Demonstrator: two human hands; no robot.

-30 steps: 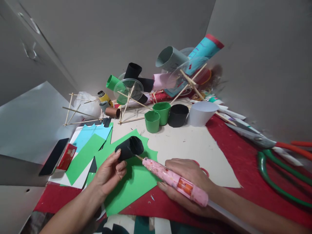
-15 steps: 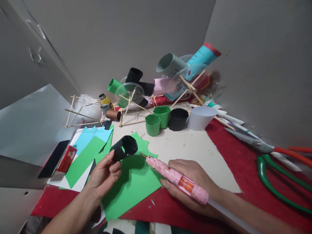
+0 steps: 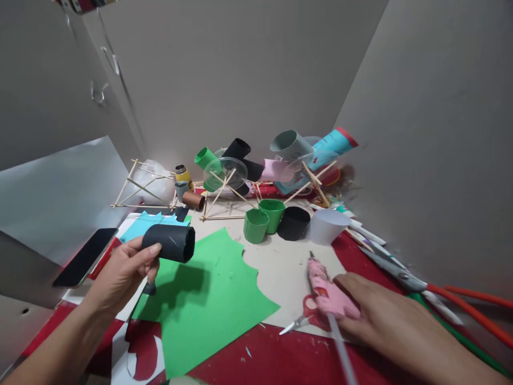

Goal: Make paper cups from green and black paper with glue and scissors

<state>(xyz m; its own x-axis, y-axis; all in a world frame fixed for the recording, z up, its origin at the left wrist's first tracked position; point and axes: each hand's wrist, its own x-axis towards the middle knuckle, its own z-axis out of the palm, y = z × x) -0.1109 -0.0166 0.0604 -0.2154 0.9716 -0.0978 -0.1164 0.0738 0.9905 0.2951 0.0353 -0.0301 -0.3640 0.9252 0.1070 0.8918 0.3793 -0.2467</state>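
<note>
My left hand (image 3: 130, 264) pinches a black paper tube (image 3: 166, 243), lying sideways in the air above a green paper sheet (image 3: 224, 299). The tube's open end faces right. My right hand (image 3: 374, 315) is wrapped round a pink glue gun (image 3: 334, 297), with a glue stick (image 3: 340, 347) out of its back end and its nozzle pointing away from me. Small red-handled scissors (image 3: 296, 324) lie partly under the glue gun. Farther back stand two green paper cups (image 3: 256, 227), a black paper cup (image 3: 294, 223) and a white paper cup (image 3: 327, 225).
Stick-framed wheels with paper tubes (image 3: 226, 174) stand along the back wall. Large scissors (image 3: 404, 278) with orange and green handles lie at right. A dark phone (image 3: 86, 256) rests at left, near blue paper (image 3: 146, 223). A yellow bottle (image 3: 183, 175) stands behind.
The black tube has moved left and turned to show its side. The glue gun has swung away to the right, uncovering the small scissors. My view has tilted up.
</note>
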